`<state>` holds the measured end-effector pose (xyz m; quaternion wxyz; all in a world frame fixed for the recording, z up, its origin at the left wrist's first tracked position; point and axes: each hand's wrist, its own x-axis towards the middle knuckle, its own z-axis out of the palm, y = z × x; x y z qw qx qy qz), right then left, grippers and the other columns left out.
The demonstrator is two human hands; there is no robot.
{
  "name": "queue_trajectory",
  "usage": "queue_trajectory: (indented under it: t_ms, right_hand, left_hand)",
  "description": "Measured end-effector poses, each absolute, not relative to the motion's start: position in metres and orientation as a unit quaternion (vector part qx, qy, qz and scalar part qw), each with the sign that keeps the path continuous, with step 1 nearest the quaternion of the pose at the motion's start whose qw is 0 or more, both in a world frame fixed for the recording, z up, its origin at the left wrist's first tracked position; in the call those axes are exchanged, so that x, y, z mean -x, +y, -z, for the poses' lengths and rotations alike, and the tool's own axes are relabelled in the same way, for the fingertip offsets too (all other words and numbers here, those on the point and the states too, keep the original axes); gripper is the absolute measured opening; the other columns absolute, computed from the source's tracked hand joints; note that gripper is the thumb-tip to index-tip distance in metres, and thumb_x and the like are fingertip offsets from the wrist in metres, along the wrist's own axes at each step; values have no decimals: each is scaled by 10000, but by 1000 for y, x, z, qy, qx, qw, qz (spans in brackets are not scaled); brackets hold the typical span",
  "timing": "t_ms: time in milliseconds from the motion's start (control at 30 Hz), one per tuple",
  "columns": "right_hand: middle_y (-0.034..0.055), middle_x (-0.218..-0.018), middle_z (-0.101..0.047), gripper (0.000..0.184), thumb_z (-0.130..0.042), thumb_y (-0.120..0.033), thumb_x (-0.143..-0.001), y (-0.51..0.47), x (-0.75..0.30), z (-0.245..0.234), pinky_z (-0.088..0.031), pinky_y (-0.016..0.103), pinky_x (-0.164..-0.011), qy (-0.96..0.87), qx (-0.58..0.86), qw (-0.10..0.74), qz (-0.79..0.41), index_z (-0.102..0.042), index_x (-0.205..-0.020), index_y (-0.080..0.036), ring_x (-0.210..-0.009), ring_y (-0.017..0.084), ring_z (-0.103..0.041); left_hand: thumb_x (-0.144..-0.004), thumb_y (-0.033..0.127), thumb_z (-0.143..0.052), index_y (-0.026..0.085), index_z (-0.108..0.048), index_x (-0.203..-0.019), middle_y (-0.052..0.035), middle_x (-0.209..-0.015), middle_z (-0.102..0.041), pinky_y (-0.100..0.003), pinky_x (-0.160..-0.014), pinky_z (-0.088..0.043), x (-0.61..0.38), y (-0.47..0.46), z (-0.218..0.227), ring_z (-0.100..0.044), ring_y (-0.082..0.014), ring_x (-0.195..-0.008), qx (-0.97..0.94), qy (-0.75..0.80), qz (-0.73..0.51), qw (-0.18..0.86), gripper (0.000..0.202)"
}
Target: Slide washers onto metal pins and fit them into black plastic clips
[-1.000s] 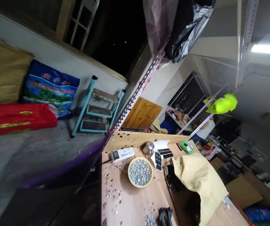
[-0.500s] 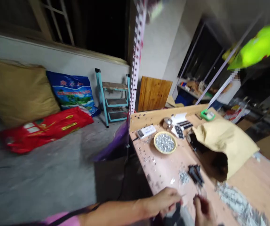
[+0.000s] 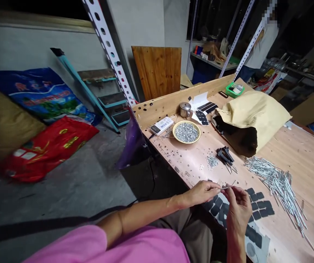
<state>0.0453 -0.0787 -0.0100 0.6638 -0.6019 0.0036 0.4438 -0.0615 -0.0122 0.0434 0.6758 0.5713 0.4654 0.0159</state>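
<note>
Both hands meet at the bench's near edge: left hand (image 3: 202, 192) and right hand (image 3: 237, 206) each pinch an end of a thin metal pin (image 3: 226, 187), held level between the fingertips, slim and silvery, small detail too fine to tell. Under them lies a sheet of black pads (image 3: 258, 210). At three o'clock, a loose heap of pins (image 3: 276, 180). At twelve o'clock, black clips (image 3: 225, 155), then a yellow bowl of small nuts (image 3: 186, 132) on the bench (image 3: 296, 153). Farthest, a tan sack (image 3: 251, 111).

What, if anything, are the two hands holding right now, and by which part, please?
A thin metal pin, pinched at its ends between the fingertips of the left hand and right hand.
</note>
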Motion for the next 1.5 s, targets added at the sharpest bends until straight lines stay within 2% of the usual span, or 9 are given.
queue_trajectory:
  t_ms: [200, 400, 467, 600, 767, 933, 1200, 1333, 1500]
  right_hand:
    - [53, -774, -654, 361, -759, -360, -649, -87, -44, 20, -565, 273, -661, -97, 612, 677, -398, -550, -822, -121, -665, 155, -649]
    - [48, -783, -668, 131, -601, -268, -828, -95, -51, 24, -527, 206, -658, -414, 687, 585, -118, -637, -852, -145, -674, 119, -641]
    - [41, -781, -668, 120, -575, -251, -851, -98, -57, 21, -517, 195, -659, -470, 680, 556, -88, -641, -861, -152, -677, 112, -639]
    - [43, -765, -654, 172, -608, -318, -819, -104, -69, 22, -509, 188, -624, -427, 662, 574, -223, -637, -837, -150, -666, 112, -627]
    - [70, -725, -635, 350, -741, -449, -633, -110, -81, 24, -525, 240, -616, -266, 603, 590, -466, -640, -739, -131, -658, 147, -615]
    - [68, -682, -615, 395, -785, -476, -543, -112, -91, 20, -491, 231, -547, -224, 573, 550, -565, -645, -676, -132, -614, 148, -590]
    - [71, -722, -636, 264, -599, -423, -798, -118, -98, 9, -498, 227, -566, -465, 571, 518, -436, -714, -737, -194, -649, 155, -613]
    - [70, -787, -655, 263, -539, -389, -847, -125, -94, 9, -512, 231, -618, -505, 610, 517, -325, -717, -823, -197, -710, 157, -635]
    - [59, -790, -659, 283, -538, -427, -846, -131, -92, 12, -517, 256, -634, -511, 640, 494, -292, -710, -840, -203, -699, 161, -631]
  left_hand:
    - [-874, 249, -428, 36, -653, -1052, 35, -513, -351, -197, -473, -226, 61, -11, -47, -295, -62, -488, -592, 482, 11, 646, 357]
    - [-843, 178, -457, 128, -675, -1103, -46, -849, -618, -189, -749, -386, 60, -12, -48, -521, -109, -794, -655, 480, -2, 583, 343]
    - [-852, 178, -450, 124, -643, -1162, -23, -709, -562, -182, -661, -379, 59, -11, -53, -482, -89, -680, -631, 485, 21, 605, 370]
    - [-880, 167, -436, 59, -549, -1261, 49, -517, -319, -167, -472, -229, 57, -6, -62, -284, -43, -479, -547, 474, 78, 686, 412]
    - [-908, 214, -439, 88, -513, -1299, 69, -470, -283, -171, -413, -169, 64, 0, -61, -246, -36, -420, -517, 399, 135, 745, 418]
    - [-910, 291, -469, 125, -519, -1300, 66, -480, -326, -171, -398, -176, 70, 2, -54, -251, -32, -406, -517, 363, 170, 756, 427]
    - [-819, 462, -580, 94, -510, -1302, 65, -487, -345, -177, -385, -156, 72, 1, -50, -243, -34, -395, -478, 356, 196, 779, 611]
    - [-860, 366, -518, 114, -541, -1282, 50, -502, -337, -175, -410, -181, 68, -5, -50, -257, -49, -431, -514, 370, 175, 754, 492]
    - [-866, 223, -457, 130, -641, -1169, -24, -675, -561, -176, -557, -327, 60, -14, -55, -402, -74, -575, -673, 367, 119, 632, 366]
